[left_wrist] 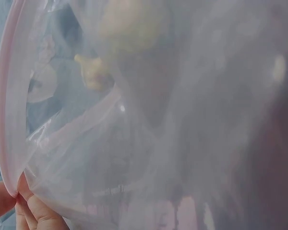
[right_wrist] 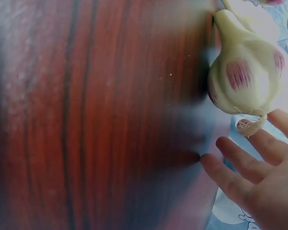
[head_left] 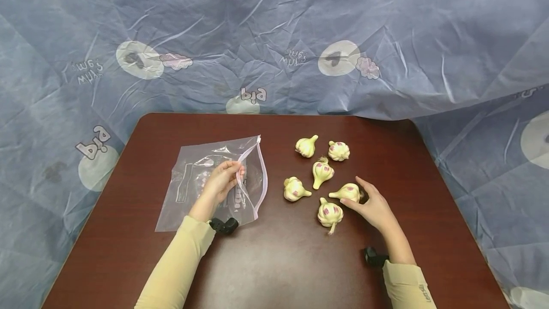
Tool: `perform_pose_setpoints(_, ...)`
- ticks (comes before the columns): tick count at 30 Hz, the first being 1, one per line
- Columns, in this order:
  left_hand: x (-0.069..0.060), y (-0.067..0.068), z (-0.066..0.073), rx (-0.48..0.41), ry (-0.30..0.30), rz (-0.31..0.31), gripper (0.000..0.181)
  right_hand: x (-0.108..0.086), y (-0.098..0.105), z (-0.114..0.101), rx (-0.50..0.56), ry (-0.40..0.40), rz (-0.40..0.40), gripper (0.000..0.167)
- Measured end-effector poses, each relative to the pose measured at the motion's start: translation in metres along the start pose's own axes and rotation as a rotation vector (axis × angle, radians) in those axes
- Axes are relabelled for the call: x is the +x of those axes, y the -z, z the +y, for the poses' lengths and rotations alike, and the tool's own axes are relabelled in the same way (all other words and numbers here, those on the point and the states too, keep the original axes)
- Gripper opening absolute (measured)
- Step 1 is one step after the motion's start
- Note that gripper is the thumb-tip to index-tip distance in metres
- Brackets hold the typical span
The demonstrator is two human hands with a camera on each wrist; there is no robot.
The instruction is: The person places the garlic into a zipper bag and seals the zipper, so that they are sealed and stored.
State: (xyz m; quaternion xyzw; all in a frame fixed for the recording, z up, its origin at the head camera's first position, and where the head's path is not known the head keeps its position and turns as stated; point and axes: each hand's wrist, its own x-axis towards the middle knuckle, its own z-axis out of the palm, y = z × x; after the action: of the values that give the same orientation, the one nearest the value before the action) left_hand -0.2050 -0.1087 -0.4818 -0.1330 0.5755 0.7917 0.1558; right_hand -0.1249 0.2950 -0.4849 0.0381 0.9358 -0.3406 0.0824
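Wrinkled blue-grey cloth with printed cartoon words (head_left: 274, 23) hangs behind a dark red-brown table with wood grain (head_left: 283, 266). On the table's left part lies a clear, flat plastic bag with a lilac zip edge (head_left: 193, 180), its mouth turned toward the right and partly spread. The person's left hand (head_left: 219, 183) pinches one edge of this mouth between thumb and fingers, so the two lips stand apart. At right, the person's right hand (head_left: 375, 207) has its thumb and fingers spread on both sides of a cream garlic bulb with purple patches (head_left: 348, 192); it does not grip it, and whether the skin touches the bulb I cannot tell for sure. This bulb rests on the table, neck toward the bag and root tuft toward the palm. Five other cream garlic bulbs (head_left: 330, 213) lie near it, all outside the bag. As I judge, the step in hand is the reach for this bulb; the next move calls for closing thumb and fingers around its round body, while the left hand should not lose the bag's edge.
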Motion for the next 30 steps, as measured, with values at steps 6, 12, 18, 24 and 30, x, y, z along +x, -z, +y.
perform_pose_setpoints(6, -0.0002, -0.0015, -0.0013, -0.015, 0.007, 0.003, 0.003, 0.0043, -0.0024, 0.0023, -0.005, 0.004, -0.02, 0.097)
perform_pose_setpoints(12, -0.0013, -0.001, -0.0032, -0.009, -0.003, -0.007, 0.003, 0.0068, -0.0032, 0.0017, -0.002, 0.003, -0.035, 0.097)
perform_pose_setpoints(18, 0.0009, 0.0005, -0.0062, -0.015, -0.003, -0.008, 0.003, 0.0076, -0.0036, 0.002, -0.013, 0.017, -0.043, 0.095)
perform_pose_setpoints(24, 0.0001, -0.0008, -0.0042, -0.001, -0.004, -0.004, 0.003, 0.0062, -0.0035, 0.0029, -0.024, 0.031, -0.045, 0.094)
perform_pose_setpoints(30, -0.0014, -0.001, -0.0032, 0.013, -0.011, 0.0, 0.008, 0.0049, -0.0046, 0.0055, -0.031, 0.029, -0.04, 0.093)
